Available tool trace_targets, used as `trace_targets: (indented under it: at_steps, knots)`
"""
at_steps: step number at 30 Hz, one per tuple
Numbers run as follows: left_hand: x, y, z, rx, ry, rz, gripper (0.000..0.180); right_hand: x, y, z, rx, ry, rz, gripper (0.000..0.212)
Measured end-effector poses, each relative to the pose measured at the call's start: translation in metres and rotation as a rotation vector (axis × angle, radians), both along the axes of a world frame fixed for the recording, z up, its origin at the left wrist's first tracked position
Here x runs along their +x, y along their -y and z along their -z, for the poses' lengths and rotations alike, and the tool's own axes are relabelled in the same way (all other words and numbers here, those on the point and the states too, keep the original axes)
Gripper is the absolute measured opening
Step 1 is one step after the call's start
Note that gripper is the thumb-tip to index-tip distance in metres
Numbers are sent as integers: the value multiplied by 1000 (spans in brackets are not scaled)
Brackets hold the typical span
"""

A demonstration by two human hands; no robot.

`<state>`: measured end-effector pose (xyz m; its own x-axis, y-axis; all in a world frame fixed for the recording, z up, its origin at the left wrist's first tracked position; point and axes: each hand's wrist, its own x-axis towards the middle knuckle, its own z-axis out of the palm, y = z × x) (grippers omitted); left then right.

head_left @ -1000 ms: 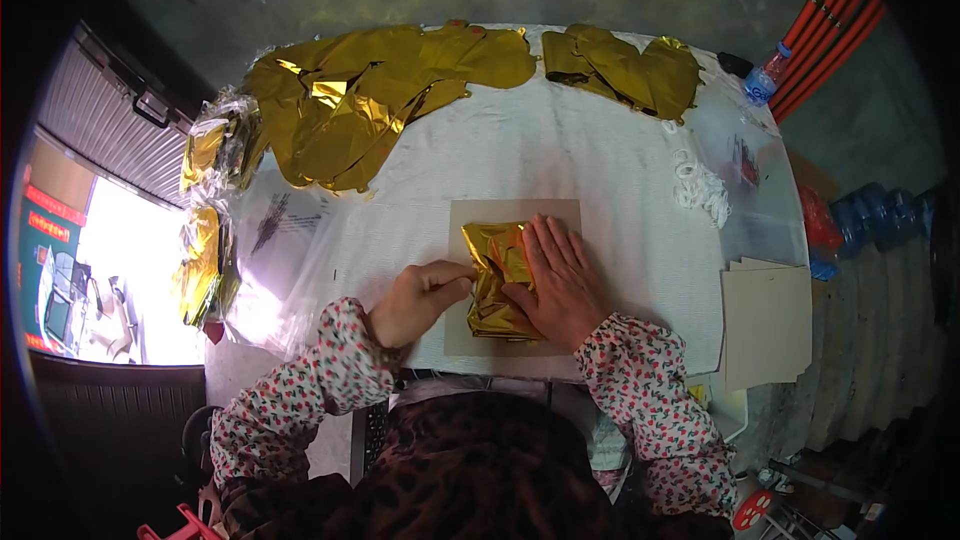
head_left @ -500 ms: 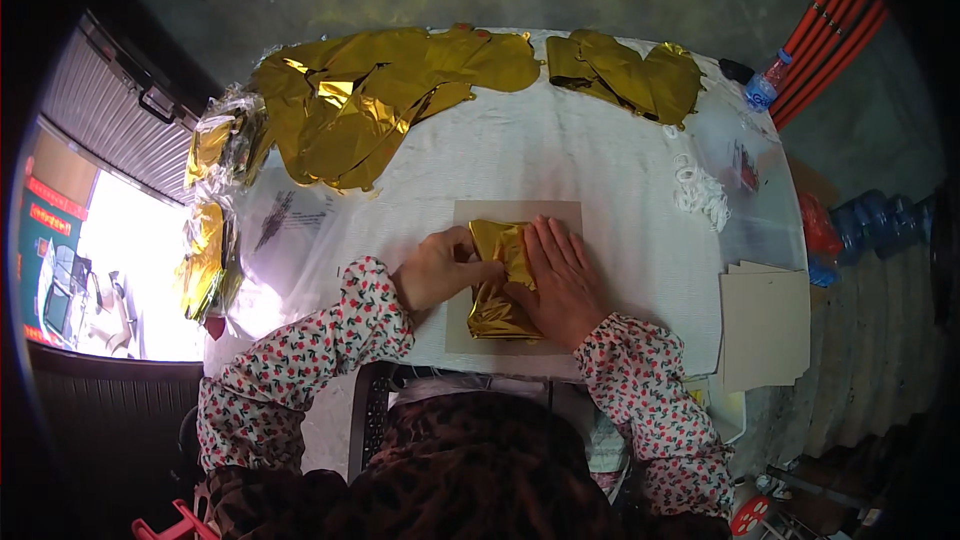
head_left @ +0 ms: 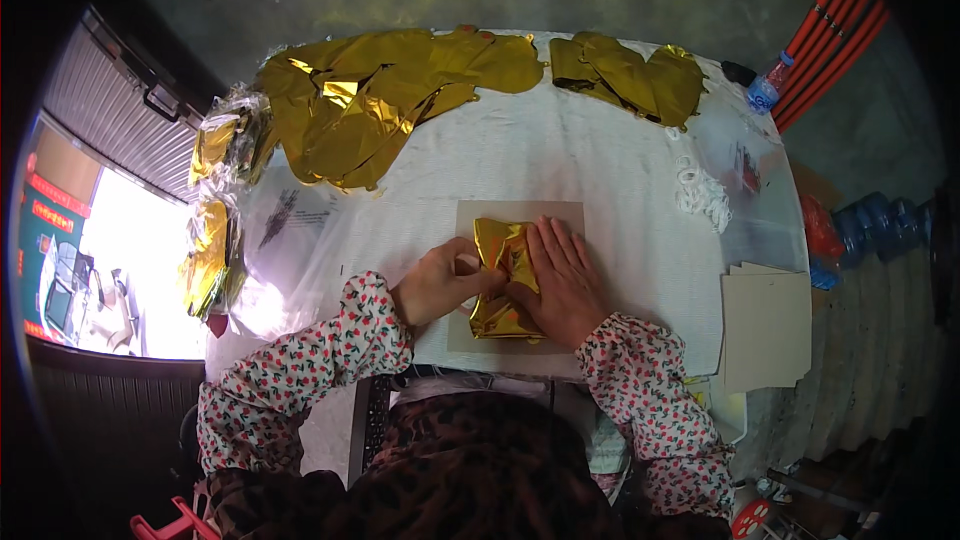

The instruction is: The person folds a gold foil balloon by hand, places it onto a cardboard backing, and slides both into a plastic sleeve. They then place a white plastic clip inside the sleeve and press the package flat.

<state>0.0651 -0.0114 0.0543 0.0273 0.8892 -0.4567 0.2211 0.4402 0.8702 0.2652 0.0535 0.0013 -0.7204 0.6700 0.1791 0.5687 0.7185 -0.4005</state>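
Note:
A gold foil balloon (head_left: 503, 320), flat and folded into a narrow packet, lies on a grey-beige cardboard sheet (head_left: 552, 210) near the front of the table. From the left, my left hand (head_left: 436, 283) pinches the foil by its left edge, thumb and forefinger meeting close to my right thumb. My right hand (head_left: 565, 285) rests flat over the packet's right side, fingers stretched forward and pressing it down. Part of the foil is hidden under both hands.
More flat gold foil balloons (head_left: 400, 70) spread along the far edge, with another pile (head_left: 630, 80) beside them. Plastic-wrapped ones (head_left: 210, 240) hang at the left edge. White string (head_left: 703, 195), stacked cardboard sheets (head_left: 768, 330) and a bottle (head_left: 768, 85) are on the right.
My left hand has shifted slightly toward me and inward along the foil, still pinching. My right hand stays pressed flat. The view has shifted a little.

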Motion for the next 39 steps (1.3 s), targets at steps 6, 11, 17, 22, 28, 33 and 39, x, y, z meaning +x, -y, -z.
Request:
trace_targets:
  at_steps: [6, 11, 17, 22, 28, 33, 39]
  knots:
    - [-17, -2, 6, -209, 241, -164, 31, -1, 1, 2, 25, -4, -8, 76]
    - [-19, -5, 15, -110, 40, -32, 27, 0, 0, 2, 22, 16, -5, 77]
    - [-16, 4, 16, 15, 221, -84, 23, -1, 1, -2, 9, 26, -1, 76]
    - [-8, 10, 0, -217, 255, -33, 25, -1, 0, -2, 16, 22, -12, 75]
    - [-4, 15, -7, -271, 407, -149, 26, -1, 0, -1, 13, 15, -10, 74]
    - [-3, 16, 2, -214, 257, -92, 23, -1, 0, 0, 17, 20, -6, 76]
    - [-18, 21, 10, -148, 297, -89, 26, -1, 0, -1, 1, 29, 1, 77]
